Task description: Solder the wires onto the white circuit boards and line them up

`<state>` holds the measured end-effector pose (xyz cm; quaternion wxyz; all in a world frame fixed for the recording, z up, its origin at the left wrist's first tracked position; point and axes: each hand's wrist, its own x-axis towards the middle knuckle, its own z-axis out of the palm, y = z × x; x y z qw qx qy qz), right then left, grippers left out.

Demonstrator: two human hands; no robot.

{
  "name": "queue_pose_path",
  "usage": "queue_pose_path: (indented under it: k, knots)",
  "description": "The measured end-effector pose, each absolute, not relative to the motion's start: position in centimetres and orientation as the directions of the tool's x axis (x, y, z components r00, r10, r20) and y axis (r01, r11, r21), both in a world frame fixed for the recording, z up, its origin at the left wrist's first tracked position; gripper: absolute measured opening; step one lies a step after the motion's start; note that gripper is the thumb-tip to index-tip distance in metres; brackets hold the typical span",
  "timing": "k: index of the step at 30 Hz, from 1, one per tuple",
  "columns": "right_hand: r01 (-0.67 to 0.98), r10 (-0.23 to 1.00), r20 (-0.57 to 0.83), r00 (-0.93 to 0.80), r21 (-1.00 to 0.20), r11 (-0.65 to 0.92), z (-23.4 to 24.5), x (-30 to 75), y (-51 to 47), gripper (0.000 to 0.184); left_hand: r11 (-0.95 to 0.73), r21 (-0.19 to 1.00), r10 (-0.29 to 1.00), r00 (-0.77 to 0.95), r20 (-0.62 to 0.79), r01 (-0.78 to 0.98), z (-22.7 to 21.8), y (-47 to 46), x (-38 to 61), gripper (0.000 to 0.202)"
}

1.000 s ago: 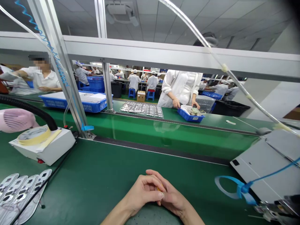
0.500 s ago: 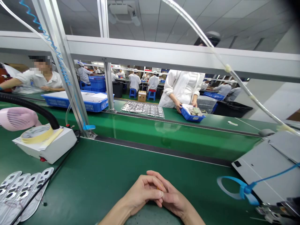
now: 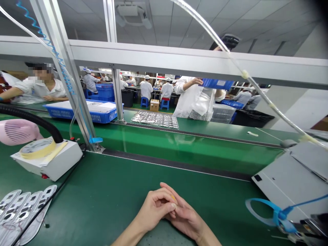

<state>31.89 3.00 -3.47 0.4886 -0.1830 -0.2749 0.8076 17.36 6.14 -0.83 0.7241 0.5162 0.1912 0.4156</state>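
Note:
My two hands meet low in the middle of the view, just above the green bench top (image 3: 107, 194). The fingers of my left hand (image 3: 153, 210) are curled and its thumb is pressed toward the index finger, against my other hand. My right hand (image 3: 186, 215) has its palm turned up and its fingers stretched out beneath the left fingers. A small yellow bit (image 3: 173, 197) shows between the hands; most of it is hidden and its kind is unclear.
On the left are a white box (image 3: 58, 160) with a tape roll (image 3: 38, 148), a pink fan (image 3: 19, 131) and plastic trays of parts (image 3: 28, 212). A grey machine (image 3: 292, 177) and blue strap (image 3: 261, 208) are at right. Across the bench, a co-worker (image 3: 192, 99) lifts a blue bin (image 3: 217, 83).
More of the yellow bit shows between my hands, whose fingers have shifted slightly. The co-worker opposite has raised the blue bin off the far bench. The view has turned a little.

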Motion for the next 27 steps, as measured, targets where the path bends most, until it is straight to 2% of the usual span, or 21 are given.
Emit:
queue_pose_path:
  k: [6,14,22,27]
  knots:
    - [-0.703,0.885,-0.029,-0.465,-0.595,-0.389,-3.81,31.77,3.07,0.062,0.031,0.931,0.792,0.577,0.199,-0.364,-0.61,5.98,17.26,0.027]
    - [-0.713,0.885,-0.035,-0.464,-0.579,-0.396,-4.13,31.86,3.03,0.062,0.001,0.948,0.79,0.581,0.193,-0.317,-0.53,5.93,17.32,0.029]
    - [-0.712,0.879,-0.035,-0.476,-0.572,-0.409,-3.66,31.74,3.1,0.057,-0.223,0.948,0.763,0.564,0.315,-0.227,-0.85,6.07,16.98,0.022]
    - [-0.703,0.896,-0.048,-0.442,-0.602,-0.379,-3.45,31.58,3.18,0.057,-0.159,0.943,0.796,0.527,0.297,-0.292,-1.07,6.26,17.28,0.023]
